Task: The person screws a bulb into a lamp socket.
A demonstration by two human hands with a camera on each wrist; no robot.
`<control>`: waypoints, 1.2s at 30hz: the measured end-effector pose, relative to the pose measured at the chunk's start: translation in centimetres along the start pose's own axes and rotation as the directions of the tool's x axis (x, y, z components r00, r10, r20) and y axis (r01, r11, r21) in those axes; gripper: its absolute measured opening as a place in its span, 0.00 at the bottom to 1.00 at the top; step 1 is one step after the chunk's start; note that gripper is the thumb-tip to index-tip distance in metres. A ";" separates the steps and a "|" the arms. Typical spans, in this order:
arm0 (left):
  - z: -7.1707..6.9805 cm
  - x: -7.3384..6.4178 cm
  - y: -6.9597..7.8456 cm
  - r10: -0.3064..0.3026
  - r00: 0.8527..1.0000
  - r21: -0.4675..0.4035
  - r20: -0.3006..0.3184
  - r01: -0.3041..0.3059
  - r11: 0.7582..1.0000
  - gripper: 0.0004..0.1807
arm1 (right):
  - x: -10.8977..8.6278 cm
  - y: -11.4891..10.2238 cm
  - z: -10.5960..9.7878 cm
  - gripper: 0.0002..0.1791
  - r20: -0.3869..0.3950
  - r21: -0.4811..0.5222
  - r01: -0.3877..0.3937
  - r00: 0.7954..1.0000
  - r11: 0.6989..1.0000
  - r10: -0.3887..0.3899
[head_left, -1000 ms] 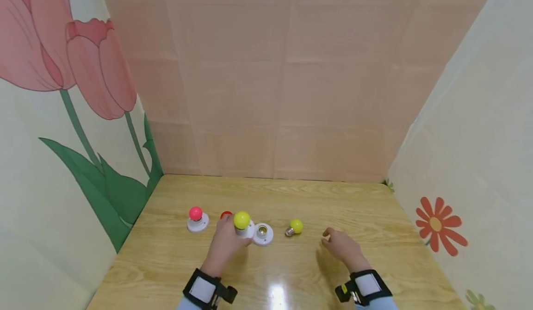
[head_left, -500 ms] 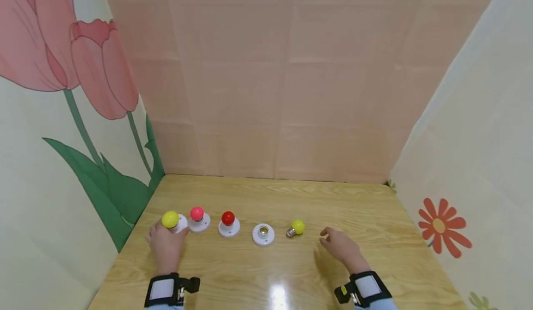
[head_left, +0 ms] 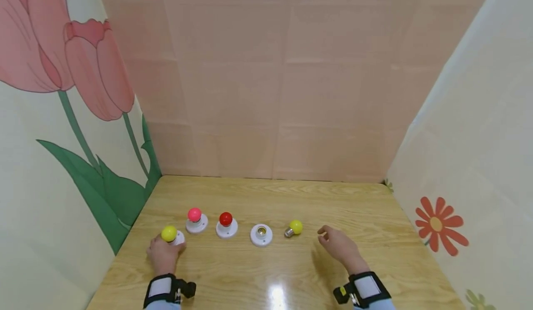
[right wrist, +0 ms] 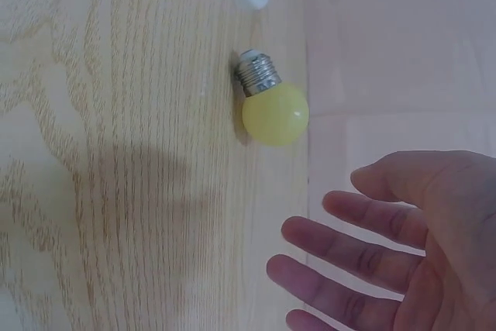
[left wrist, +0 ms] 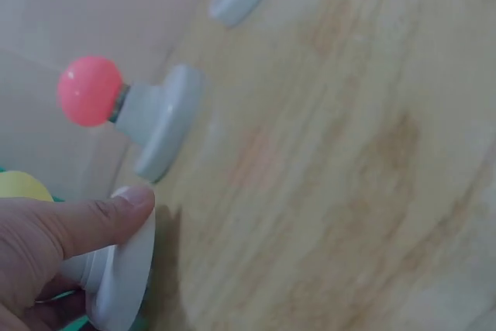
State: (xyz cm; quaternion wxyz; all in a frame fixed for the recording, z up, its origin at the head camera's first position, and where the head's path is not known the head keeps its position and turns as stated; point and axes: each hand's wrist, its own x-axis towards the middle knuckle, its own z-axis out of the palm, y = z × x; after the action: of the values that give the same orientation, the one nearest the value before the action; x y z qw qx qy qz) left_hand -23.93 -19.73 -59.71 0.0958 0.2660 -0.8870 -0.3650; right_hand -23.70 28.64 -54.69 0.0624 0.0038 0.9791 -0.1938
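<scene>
While your left hand (head_left: 164, 253) pinches the white lamp holder (left wrist: 126, 281) bearing a mounted yellow bulb (head_left: 169, 233), left of and nearer than the pink bulb (head_left: 194, 214), your right hand (head_left: 340, 246) is loosely spread, right of the loose yellow bulb (head_left: 296, 227). Left of that: white socket (head_left: 261, 235), then red bulb (head_left: 226, 219).

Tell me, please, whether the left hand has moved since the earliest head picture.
Yes, to the left: the left hand was right of the pink bulb and is now left of it, the bulb itself staying put.
</scene>
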 end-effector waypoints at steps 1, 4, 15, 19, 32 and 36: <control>0.2 0.1 -0.2 -0.002 1.000 0.004 0.003 0.002 1.000 0.41 | 0.0 -0.1 0.0 0.14 -0.005 0.005 -0.002 1.000 1.000 0.002; 0.6 0.3 -0.6 -0.005 1.000 0.016 0.010 0.004 1.000 0.42 | 0.0 -0.2 -0.1 0.14 -0.011 0.013 -0.017 1.000 1.000 0.018; 1.2 0.4 -1.2 -0.057 0.998 -0.066 0.025 0.059 0.996 0.40 | 0.1 -0.2 0.0 0.13 -0.032 0.010 -0.026 0.999 1.000 0.027; 1.1 0.3 -1.5 -0.046 0.999 -0.029 0.022 0.047 0.998 0.43 | 0.1 -0.2 0.0 0.13 -0.021 0.007 -0.018 1.000 1.000 0.018; -3.9 -1.3 3.7 0.044 0.989 -0.246 -0.141 -0.078 0.966 0.50 | -0.3 -0.1 -0.1 0.13 -0.015 -0.001 -0.023 1.000 1.000 0.023; -5.1 -2.0 7.2 0.246 0.952 -0.358 -0.184 -0.298 0.885 0.25 | -0.4 0.1 0.1 0.12 -0.030 0.000 -0.013 0.999 1.000 0.013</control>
State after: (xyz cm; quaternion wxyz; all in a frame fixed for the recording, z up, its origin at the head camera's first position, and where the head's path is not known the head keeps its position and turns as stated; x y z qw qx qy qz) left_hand -23.33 -17.44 -50.96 0.2550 0.1389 -0.8191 -0.4947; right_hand -23.31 28.67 -54.74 0.0488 0.0132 0.9799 -0.1931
